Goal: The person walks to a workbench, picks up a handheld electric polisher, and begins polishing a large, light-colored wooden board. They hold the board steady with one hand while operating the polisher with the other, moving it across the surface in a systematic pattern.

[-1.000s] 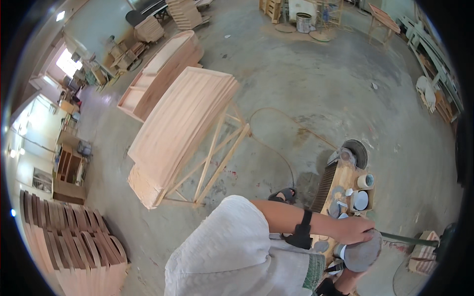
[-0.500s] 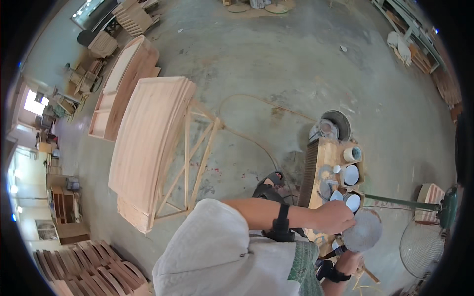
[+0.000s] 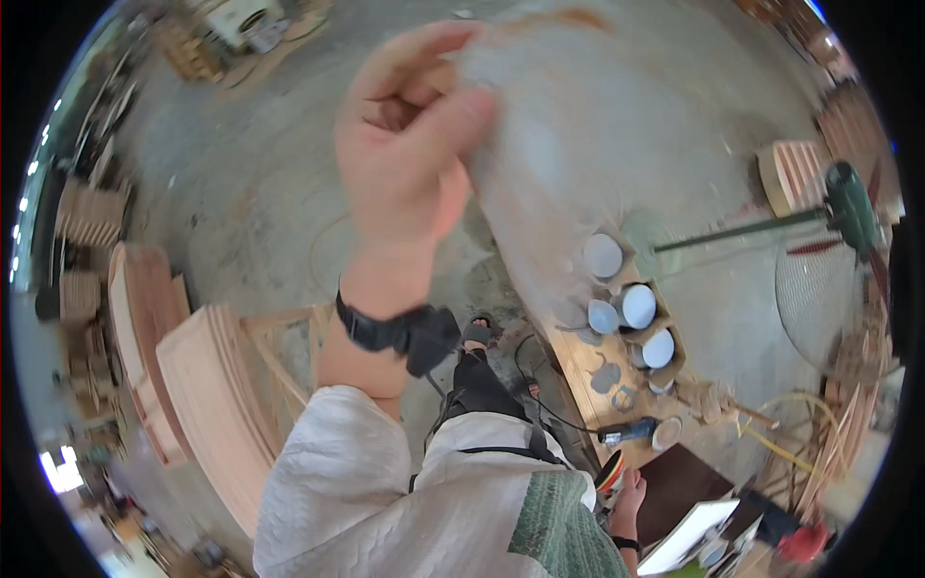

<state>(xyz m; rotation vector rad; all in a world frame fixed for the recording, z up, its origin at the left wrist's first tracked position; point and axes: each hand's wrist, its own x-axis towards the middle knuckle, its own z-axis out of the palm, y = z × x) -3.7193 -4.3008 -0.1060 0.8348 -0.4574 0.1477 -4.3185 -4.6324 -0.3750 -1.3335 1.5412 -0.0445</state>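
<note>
My left hand (image 3: 409, 144) is raised high in front, its fingers pinched on a thin grey disc (image 3: 540, 144), probably a worn sanding disc, smeared by motion and close to the camera. Low at the right, my right hand (image 3: 629, 496) is closed against a round thing with red, yellow and dark bands (image 3: 610, 472); its kind does not show. Just beyond that hand, a small blue power sander (image 3: 626, 432) lies on the wooden bench (image 3: 568, 371), its round pad (image 3: 667, 433) to the right. A cord runs from it toward my feet.
White-topped round containers (image 3: 638, 306) stand in boxes along the bench. A green pedestal fan (image 3: 848, 217) is at the right. A dark brown panel (image 3: 684, 491) and a white board (image 3: 689, 538) lie near my right hand. Curved wooden panels (image 3: 212, 385) rest on a frame at the left.
My left hand has left the sander's pad and swung up and forward with the grey disc. The sander now lies on the bench, and my right hand has moved to the banded thing.
</note>
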